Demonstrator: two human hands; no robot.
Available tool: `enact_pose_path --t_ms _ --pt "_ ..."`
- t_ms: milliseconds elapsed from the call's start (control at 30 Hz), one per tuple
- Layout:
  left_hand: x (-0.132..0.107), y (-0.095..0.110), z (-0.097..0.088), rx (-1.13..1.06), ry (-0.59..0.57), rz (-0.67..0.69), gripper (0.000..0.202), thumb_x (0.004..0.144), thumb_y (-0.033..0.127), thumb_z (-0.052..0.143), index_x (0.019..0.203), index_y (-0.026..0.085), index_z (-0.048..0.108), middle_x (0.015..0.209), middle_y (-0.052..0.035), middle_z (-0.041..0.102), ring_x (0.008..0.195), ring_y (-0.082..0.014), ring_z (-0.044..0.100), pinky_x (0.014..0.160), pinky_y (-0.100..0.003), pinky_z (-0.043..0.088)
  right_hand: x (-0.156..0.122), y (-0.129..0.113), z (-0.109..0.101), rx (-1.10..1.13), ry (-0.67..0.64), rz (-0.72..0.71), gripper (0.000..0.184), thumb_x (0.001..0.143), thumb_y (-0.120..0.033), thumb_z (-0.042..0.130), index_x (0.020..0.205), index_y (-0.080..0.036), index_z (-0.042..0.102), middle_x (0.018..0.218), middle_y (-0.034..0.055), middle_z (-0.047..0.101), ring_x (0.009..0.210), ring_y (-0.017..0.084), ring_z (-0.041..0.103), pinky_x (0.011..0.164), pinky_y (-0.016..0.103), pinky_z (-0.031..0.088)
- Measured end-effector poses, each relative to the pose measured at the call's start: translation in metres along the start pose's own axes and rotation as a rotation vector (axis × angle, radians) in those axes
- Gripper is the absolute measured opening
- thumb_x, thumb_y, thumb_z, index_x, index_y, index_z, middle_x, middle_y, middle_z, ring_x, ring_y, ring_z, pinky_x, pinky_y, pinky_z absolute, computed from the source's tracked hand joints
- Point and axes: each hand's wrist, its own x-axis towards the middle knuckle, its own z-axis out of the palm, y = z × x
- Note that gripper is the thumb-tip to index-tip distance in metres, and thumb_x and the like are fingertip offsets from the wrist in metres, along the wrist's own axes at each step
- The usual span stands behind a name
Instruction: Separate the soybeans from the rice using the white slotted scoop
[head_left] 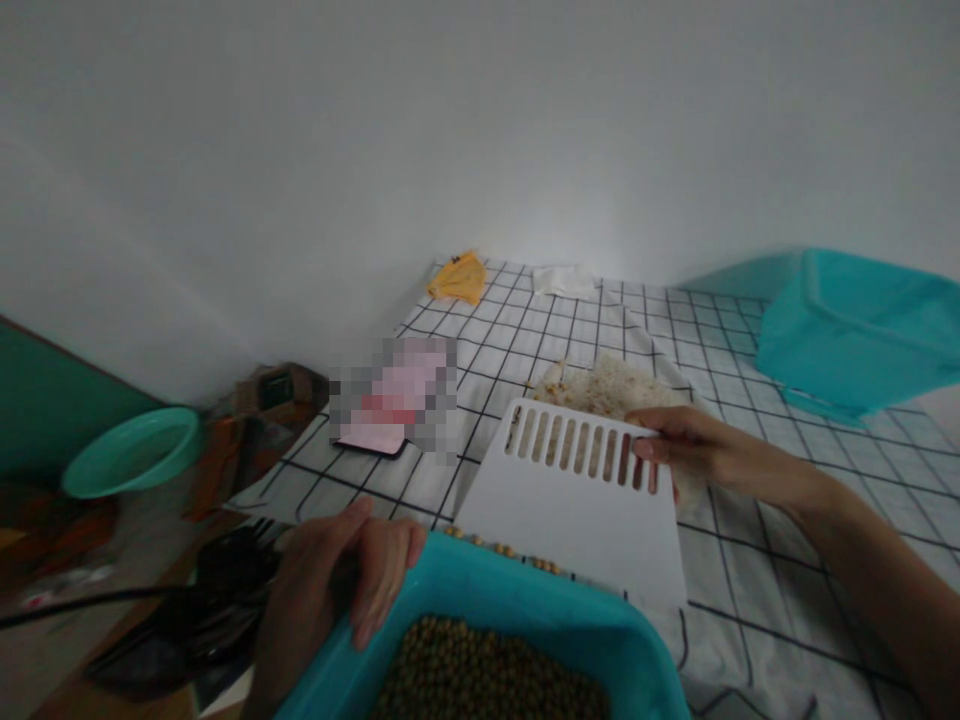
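Over the counter [517, 335], the right hand [686, 440] gripped the slotted scoop [574, 515], best kept flat; the left hand [379, 570] clasped the basin [536, 588].

A white cloth [504, 345] with a black grid covers the surface [724, 365]. On it lies a pale, grainy heap [611, 385], yellow bits [541, 395] at its left edge. Beyond the heap are a crumpled white piece [564, 282] and, farther left, a crumpled yellow cloth [459, 279]. A pink flat thing [405, 385], partly blurred, lies left of the heap; a turquoise bin [847, 345] sits to its right.
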Motion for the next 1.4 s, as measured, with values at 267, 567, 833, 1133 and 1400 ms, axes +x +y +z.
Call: enact_pose_path --t_ms 267,567,833,1133,1400 --pt "0.006 0.003 -0.008 0.088 -0.128 0.018 0.063 0.099 0.037 0.048 0.038 0.025 0.06 0.031 0.0013 0.053 0.033 -0.0127 0.046 0.063 -0.034 0.044 -0.005 -0.003 -0.002 -0.027 0.018 0.066 0.043 0.09 -0.06 0.064 0.089 -0.018 0.072 0.08 0.0038 0.07 0.074 0.019 0.067 0.068 0.029 0.056" --pt "0.007 0.006 -0.01 0.09 -0.187 -0.002 0.062 0.099 0.041 0.053 0.039 0.024 0.063 0.033 0.0017 0.057 0.036 -0.0135 0.049 0.065 -0.035 0.043 -0.009 0.01 -0.017 -0.06 -0.028 0.091 0.042 0.092 -0.058 0.062 0.097 -0.017 0.074 0.08 0.0035 0.071 0.073 0.017 0.065 0.066 0.027 0.054" --pt "0.006 0.007 0.0 0.045 -0.102 -0.004 0.056 0.089 0.048 0.064 0.036 0.027 0.063 0.028 0.0018 0.052 0.03 -0.0148 0.041 0.062 -0.039 0.039 -0.007 0.004 -0.016 -0.061 -0.113 0.104 0.039 0.092 -0.053 0.065 0.1 -0.016 0.074 0.083 0.0042 0.072 0.082 0.019 0.069 0.073 0.029 0.058" --pt "0.007 0.005 -0.004 0.088 -0.121 0.022 0.057 0.092 0.047 0.057 0.037 0.031 0.064 0.027 0.0021 0.051 0.029 -0.0159 0.04 0.062 -0.039 0.04 -0.007 0.002 -0.014 -0.039 -0.109 0.09 0.037 0.093 -0.051 0.063 0.1 -0.016 0.072 0.083 0.0042 0.072 0.082 0.019 0.071 0.075 0.03 0.06" --pt "0.006 0.006 -0.001 0.126 -0.129 0.028 0.063 0.097 0.043 0.05 0.036 0.028 0.059 0.028 0.0026 0.052 0.03 -0.0152 0.04 0.066 -0.037 0.042 -0.01 0.0 -0.016 -0.026 -0.112 0.096 0.038 0.095 -0.051 0.061 0.105 -0.016 0.072 0.086 0.0046 0.074 0.083 0.02 0.071 0.075 0.03 0.059"
